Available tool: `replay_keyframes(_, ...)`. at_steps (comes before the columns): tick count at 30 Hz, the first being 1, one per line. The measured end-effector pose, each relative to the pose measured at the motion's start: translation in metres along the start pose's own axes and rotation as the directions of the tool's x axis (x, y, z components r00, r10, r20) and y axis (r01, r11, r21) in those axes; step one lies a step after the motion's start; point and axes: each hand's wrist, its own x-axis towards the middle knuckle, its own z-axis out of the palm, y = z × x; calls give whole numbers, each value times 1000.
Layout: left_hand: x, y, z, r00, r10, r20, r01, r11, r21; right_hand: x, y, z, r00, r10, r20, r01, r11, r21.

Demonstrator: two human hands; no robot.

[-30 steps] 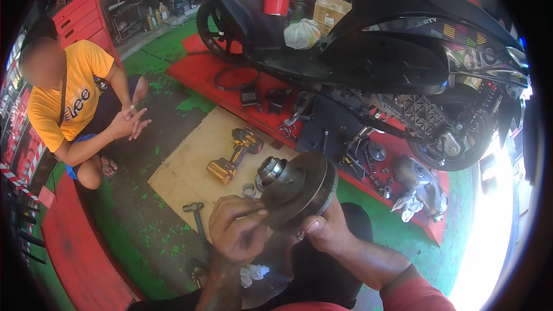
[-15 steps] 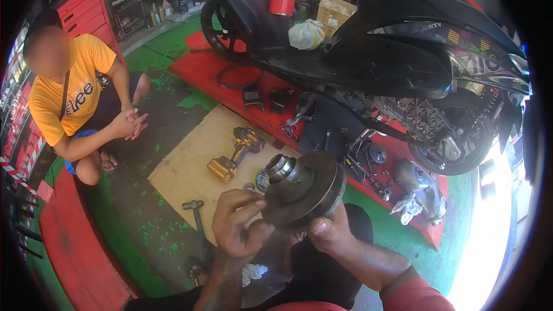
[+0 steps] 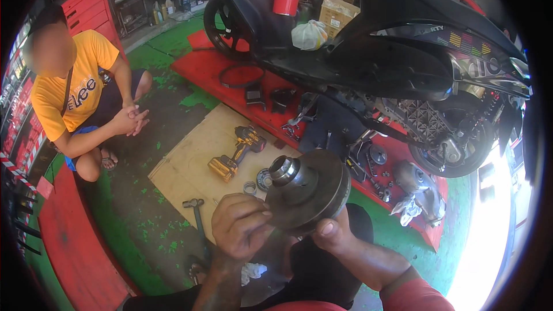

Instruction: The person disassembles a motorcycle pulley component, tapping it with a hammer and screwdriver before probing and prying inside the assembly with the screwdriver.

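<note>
Honestly, my right grip (image 3: 337, 235) has the metal disc (image 3: 314, 193) by its rim, so I'd brace that firmly; left grip (image 3: 241, 226) curls alongside, can't tell if pinching.

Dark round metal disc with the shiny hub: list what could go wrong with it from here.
The dark round metal disc could slip, since the bare right hand holds it near the rim. If dropped, it might knock the small silver metal ring on the flat tan sheet.
</note>
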Motion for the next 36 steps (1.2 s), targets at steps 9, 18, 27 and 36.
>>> replay_keyframes(9,-1,4,-2,999,-31,14,30,999,39,0,2,0,1000,-24,-3,24,998,-53)
replay_keyframes(18,3,6,-5,1000,-30,6,30,999,15,-2,0,2,1000,-3,1,3,1000,21)
replay_keyframes(27,-2,2,-3,1000,-2,9,1,985,175,1,-8,5,999,7,32,-7,1000,5)
replay_keyframes(36,-4,-5,-3,998,53,16,-55,981,187,2,-7,3,999,-13,33,12,999,43)
